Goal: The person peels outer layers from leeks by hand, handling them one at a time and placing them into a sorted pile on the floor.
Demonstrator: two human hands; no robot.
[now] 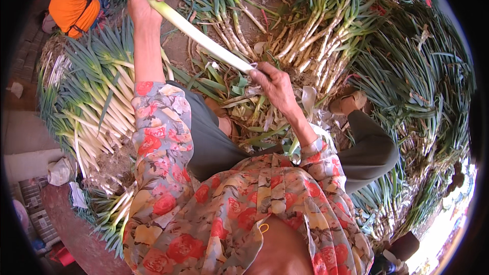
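One long green onion (200, 35) with a clean white shank slants across the view in front of me. My left hand (147, 4) is closed around its upper part, just below the green leaves. At its lower, root end, the fingers of my right hand (273, 86) pinch the white shank. A thin pale loop or strip shows at those fingertips. Peeled green onions (110, 103) with white shanks lie stacked to the left of my left forearm. Stripped leaves and skins (248, 107) are heaped below the held onion, between my legs.
Unpeeled green onions (324, 34) with dirty shanks lie ahead on the right. A large leafy pile (412, 65) fills the right side. A person in orange (72, 7) is at upper left. A dark red board (76, 225) and grey crates (44, 221) stand at lower left.
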